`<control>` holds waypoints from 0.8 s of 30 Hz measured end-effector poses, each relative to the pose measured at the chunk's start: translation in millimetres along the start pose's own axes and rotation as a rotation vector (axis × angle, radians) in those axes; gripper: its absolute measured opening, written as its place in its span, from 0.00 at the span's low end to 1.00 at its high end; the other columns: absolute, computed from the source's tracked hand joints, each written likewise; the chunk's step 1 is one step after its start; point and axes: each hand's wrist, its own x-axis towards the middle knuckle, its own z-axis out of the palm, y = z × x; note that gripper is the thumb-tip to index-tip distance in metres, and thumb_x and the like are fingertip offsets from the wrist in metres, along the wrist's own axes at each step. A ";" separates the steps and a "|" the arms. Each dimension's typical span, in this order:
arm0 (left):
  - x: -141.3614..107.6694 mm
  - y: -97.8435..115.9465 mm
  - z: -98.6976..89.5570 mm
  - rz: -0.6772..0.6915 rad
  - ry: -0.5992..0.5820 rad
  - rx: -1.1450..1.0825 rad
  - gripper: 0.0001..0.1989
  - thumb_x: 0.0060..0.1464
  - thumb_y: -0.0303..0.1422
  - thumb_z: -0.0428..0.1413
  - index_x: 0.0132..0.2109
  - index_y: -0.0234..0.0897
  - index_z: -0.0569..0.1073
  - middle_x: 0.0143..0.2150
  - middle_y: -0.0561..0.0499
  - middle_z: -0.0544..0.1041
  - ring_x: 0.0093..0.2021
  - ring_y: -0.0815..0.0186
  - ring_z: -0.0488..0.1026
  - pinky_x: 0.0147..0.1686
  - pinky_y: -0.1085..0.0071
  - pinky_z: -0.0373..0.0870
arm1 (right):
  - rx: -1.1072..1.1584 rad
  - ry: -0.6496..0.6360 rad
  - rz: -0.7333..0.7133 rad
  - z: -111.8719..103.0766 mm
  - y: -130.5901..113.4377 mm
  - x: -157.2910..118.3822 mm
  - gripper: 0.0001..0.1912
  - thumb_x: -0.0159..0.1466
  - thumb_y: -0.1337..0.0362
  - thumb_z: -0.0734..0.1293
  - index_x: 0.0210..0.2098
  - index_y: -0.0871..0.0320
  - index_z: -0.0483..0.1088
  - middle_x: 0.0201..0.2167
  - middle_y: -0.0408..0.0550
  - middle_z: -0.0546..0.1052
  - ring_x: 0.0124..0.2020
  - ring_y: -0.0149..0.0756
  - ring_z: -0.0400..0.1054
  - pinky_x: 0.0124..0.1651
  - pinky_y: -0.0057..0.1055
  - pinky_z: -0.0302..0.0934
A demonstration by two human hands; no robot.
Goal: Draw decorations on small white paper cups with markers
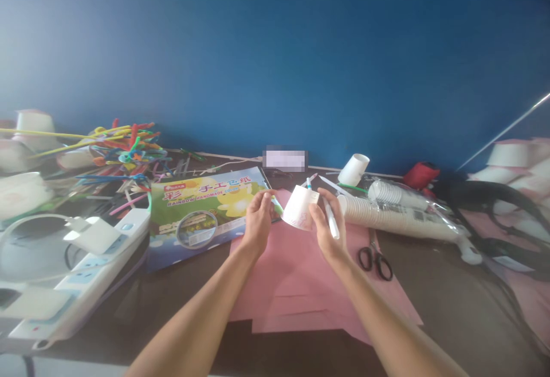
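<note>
My right hand (329, 222) grips a white paper cup (296, 208), tilted with its closed end up. Faint pinkish marks show on the cup's side. A white marker (332, 221) is also tucked against the fingers of this hand. Just left of the cup, my left hand (259, 216) is closed in a pinch, apart from the cup. A small green and white bit shows beside its fingertips, and I cannot make out what it is. Pink paper sheets (296, 279) lie spread on the dark table below both hands.
A coloured craft paper pack (172, 239) lies left, beside a white power strip (103, 274) with chargers. Pipe cleaners (133, 148) are heaped behind. On the right are scissors (376, 262), a bagged stack of paper cups (399, 216), a lone cup (354, 169) and red thread (421, 175).
</note>
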 end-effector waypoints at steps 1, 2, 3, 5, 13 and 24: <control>-0.3 -0.2 0.0 0.002 0.001 -0.007 0.13 0.54 0.43 0.55 0.39 0.37 0.72 0.20 0.60 0.54 0.21 0.75 0.53 0.24 0.78 0.56 | -0.004 -0.002 -0.014 0.0 -0.6 -0.3 0.21 0.61 0.53 0.66 0.51 0.53 0.64 0.44 0.48 0.74 0.44 0.39 0.70 0.48 0.41 0.65; -0.4 -0.3 0.0 0.001 0.005 -0.014 0.13 0.55 0.43 0.54 0.40 0.38 0.72 0.20 0.60 0.54 0.21 0.75 0.53 0.23 0.78 0.56 | -0.008 -0.005 -0.024 0.0 -1.1 -0.4 0.20 0.61 0.53 0.66 0.50 0.53 0.64 0.43 0.48 0.75 0.44 0.39 0.70 0.48 0.41 0.65; -0.6 -0.4 -0.1 -0.001 0.008 -0.018 0.13 0.55 0.43 0.54 0.41 0.38 0.71 0.20 0.60 0.54 0.21 0.74 0.53 0.23 0.78 0.55 | -0.011 -0.006 -0.032 0.0 -1.6 -0.5 0.20 0.61 0.53 0.66 0.50 0.53 0.64 0.43 0.48 0.75 0.44 0.39 0.70 0.48 0.41 0.66; -1.0 -0.4 0.0 -0.010 -0.004 -0.012 0.12 0.56 0.42 0.53 0.41 0.38 0.71 0.19 0.60 0.54 0.20 0.74 0.52 0.22 0.78 0.53 | -0.022 -0.005 -0.035 0.2 -2.1 -0.4 0.20 0.61 0.53 0.65 0.50 0.53 0.64 0.43 0.48 0.75 0.44 0.40 0.71 0.47 0.41 0.66; -6.5 2.3 2.2 -0.007 -0.097 0.146 0.11 0.53 0.42 0.56 0.35 0.38 0.72 0.23 0.57 0.64 0.25 0.72 0.61 0.31 0.75 0.63 | -0.202 0.024 -0.142 0.2 -0.7 1.8 0.24 0.60 0.53 0.66 0.52 0.56 0.62 0.51 0.56 0.71 0.49 0.46 0.69 0.48 0.45 0.67; -2.8 0.0 0.8 0.115 -0.021 0.179 0.16 0.55 0.46 0.53 0.34 0.37 0.72 0.20 0.57 0.62 0.23 0.71 0.61 0.27 0.74 0.59 | -0.340 -0.061 -0.255 0.9 8.7 -1.6 0.27 0.62 0.57 0.64 0.58 0.58 0.56 0.56 0.61 0.67 0.55 0.50 0.66 0.54 0.51 0.63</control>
